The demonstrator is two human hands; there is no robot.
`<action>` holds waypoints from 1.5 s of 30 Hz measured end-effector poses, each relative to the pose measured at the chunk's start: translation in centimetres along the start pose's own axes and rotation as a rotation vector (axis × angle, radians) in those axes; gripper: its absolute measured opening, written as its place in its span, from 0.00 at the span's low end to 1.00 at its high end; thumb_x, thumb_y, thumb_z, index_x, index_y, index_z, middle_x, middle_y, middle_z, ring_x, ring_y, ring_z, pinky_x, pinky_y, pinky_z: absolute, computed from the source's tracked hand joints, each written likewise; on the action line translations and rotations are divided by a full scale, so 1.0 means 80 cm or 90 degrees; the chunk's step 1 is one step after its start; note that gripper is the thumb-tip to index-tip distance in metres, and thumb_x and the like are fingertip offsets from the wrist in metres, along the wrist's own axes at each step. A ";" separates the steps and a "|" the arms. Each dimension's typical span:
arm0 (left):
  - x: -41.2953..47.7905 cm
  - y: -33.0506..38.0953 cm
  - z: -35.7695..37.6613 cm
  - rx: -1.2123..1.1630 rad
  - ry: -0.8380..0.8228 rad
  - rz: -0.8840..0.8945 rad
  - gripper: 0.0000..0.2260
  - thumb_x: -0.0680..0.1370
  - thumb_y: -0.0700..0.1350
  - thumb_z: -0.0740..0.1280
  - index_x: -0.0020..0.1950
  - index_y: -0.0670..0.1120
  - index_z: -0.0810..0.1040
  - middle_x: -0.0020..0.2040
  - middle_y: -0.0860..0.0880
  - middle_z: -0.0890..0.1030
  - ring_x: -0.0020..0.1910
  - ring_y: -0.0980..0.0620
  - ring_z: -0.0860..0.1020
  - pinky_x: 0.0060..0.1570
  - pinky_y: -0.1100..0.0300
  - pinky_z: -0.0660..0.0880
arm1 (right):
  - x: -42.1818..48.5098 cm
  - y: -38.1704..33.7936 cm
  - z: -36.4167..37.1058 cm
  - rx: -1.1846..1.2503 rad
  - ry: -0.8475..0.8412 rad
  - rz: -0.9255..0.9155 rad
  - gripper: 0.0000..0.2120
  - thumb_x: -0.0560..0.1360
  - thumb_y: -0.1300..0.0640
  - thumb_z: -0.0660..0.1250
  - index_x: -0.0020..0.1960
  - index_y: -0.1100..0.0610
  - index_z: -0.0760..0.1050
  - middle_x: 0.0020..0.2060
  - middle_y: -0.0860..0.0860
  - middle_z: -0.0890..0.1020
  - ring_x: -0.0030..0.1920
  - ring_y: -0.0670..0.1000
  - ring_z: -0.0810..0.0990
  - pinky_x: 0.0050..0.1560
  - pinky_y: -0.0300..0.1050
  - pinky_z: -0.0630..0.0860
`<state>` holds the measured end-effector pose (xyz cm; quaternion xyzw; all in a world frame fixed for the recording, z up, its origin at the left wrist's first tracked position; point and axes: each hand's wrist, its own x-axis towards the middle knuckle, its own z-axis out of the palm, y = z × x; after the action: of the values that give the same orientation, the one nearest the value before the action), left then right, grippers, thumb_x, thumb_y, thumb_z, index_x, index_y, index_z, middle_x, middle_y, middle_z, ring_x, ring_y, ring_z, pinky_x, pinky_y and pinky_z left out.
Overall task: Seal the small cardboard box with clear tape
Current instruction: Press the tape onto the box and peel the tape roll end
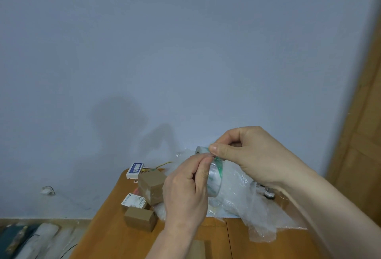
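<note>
A roll of clear tape (215, 178) with a green inner rim is held up above the wooden table (115, 238). My left hand (185, 192) grips the roll from the left side. My right hand (247, 153) pinches the tape's loose end at the top of the roll between thumb and forefinger. Two small brown cardboard boxes lie on the table to the left: one (153, 186) partly wrapped in tape at the back, one (141, 218) nearer. A corner of another cardboard piece (198, 248) shows below my left wrist.
Crumpled bubble wrap (253, 211) covers the table under my right arm. A white device with yellow wires (135, 170) sits at the table's far corner, a labelled packet (134, 200) beside the boxes. A wall stands behind; a wooden door (365, 135) is at right; rolled materials (31, 240) lie on the floor at left.
</note>
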<state>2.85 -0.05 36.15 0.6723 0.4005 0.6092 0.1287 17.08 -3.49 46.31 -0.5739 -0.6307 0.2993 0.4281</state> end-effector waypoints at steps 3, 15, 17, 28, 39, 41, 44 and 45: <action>0.001 -0.001 -0.001 -0.002 -0.007 -0.002 0.16 0.81 0.63 0.56 0.58 0.60 0.80 0.39 0.58 0.85 0.36 0.55 0.82 0.33 0.49 0.80 | 0.001 -0.004 -0.005 -0.005 -0.016 -0.018 0.04 0.74 0.49 0.75 0.46 0.49 0.83 0.37 0.46 0.87 0.32 0.39 0.83 0.45 0.41 0.79; 0.007 0.006 0.001 -0.037 -0.013 -0.028 0.16 0.81 0.62 0.56 0.55 0.62 0.83 0.43 0.68 0.85 0.39 0.64 0.82 0.34 0.63 0.76 | 0.002 -0.017 -0.026 -0.222 -0.084 -0.118 0.10 0.81 0.47 0.62 0.52 0.43 0.82 0.46 0.40 0.85 0.47 0.39 0.82 0.52 0.44 0.79; 0.009 0.008 0.002 -0.041 -0.018 -0.029 0.15 0.81 0.63 0.56 0.56 0.64 0.81 0.46 0.68 0.85 0.44 0.61 0.84 0.38 0.56 0.80 | 0.002 -0.019 -0.029 -0.245 -0.100 -0.123 0.10 0.81 0.46 0.62 0.53 0.44 0.82 0.47 0.39 0.85 0.49 0.39 0.82 0.54 0.44 0.80; 0.005 0.010 0.002 -0.015 -0.038 -0.023 0.12 0.80 0.64 0.56 0.55 0.67 0.77 0.43 0.61 0.85 0.37 0.54 0.82 0.32 0.51 0.78 | -0.001 -0.013 -0.024 -0.404 -0.041 -0.182 0.06 0.78 0.47 0.67 0.47 0.45 0.82 0.42 0.40 0.80 0.44 0.37 0.77 0.43 0.34 0.71; 0.003 0.014 0.010 -0.137 -0.101 -0.169 0.18 0.72 0.68 0.65 0.58 0.64 0.83 0.42 0.51 0.87 0.41 0.47 0.85 0.48 0.40 0.82 | 0.006 -0.008 -0.030 -0.428 -0.029 -0.200 0.06 0.78 0.48 0.68 0.47 0.46 0.84 0.43 0.40 0.82 0.46 0.40 0.79 0.49 0.40 0.77; 0.002 0.015 0.010 -0.158 -0.110 -0.185 0.21 0.72 0.67 0.67 0.60 0.61 0.83 0.36 0.49 0.84 0.35 0.49 0.81 0.46 0.39 0.81 | 0.008 -0.006 -0.035 -0.406 -0.032 -0.188 0.05 0.77 0.48 0.70 0.48 0.45 0.84 0.39 0.39 0.83 0.44 0.36 0.79 0.44 0.34 0.75; 0.002 0.014 0.011 -0.161 -0.112 -0.187 0.15 0.76 0.61 0.69 0.59 0.59 0.84 0.33 0.50 0.81 0.31 0.51 0.77 0.38 0.47 0.79 | 0.011 -0.006 -0.040 -0.393 -0.041 -0.175 0.04 0.76 0.48 0.71 0.49 0.45 0.83 0.36 0.38 0.82 0.42 0.32 0.78 0.40 0.30 0.72; 0.002 0.014 0.012 -0.163 -0.110 -0.182 0.11 0.78 0.57 0.70 0.59 0.59 0.84 0.30 0.52 0.79 0.29 0.55 0.74 0.35 0.53 0.75 | 0.013 -0.006 -0.041 -0.393 -0.042 -0.175 0.03 0.76 0.48 0.71 0.48 0.45 0.83 0.35 0.38 0.82 0.40 0.32 0.78 0.39 0.30 0.71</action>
<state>4.13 -0.38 36.80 0.6363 0.3989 0.5707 0.3320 19.79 -2.93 48.40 -0.5763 -0.7764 0.0518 0.2497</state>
